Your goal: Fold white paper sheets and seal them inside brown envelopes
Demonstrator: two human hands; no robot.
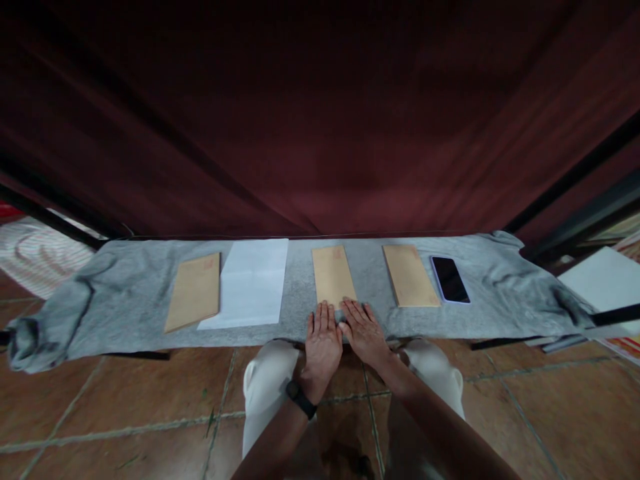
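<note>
Your left hand (pixel 323 340) & right hand (pixel 364 332) lie flat, fingers spread, gripping nothing, fingertips at the near edge of the middle brown envelope (pixel 333 276), prob. to keep it square on the grey cloth (pixel 125 293). Two more brown envelopes (pixel 195 291) (pixel 410 275), a white sheet (pixel 253 281) & a phone (pixel 449 279) sit in a row w/ it. Cloth covers a low counter; tiled floor (pixel 125 400) below, dark red curtain (pixel 320 120) behind.

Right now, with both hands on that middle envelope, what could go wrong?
The middle envelope lies on a loose, wrinkled grey cloth; pressing with the left hand and right hand could drag the cloth. That might shift the phone lying at the cloth's near edge, so it could slip off.
</note>
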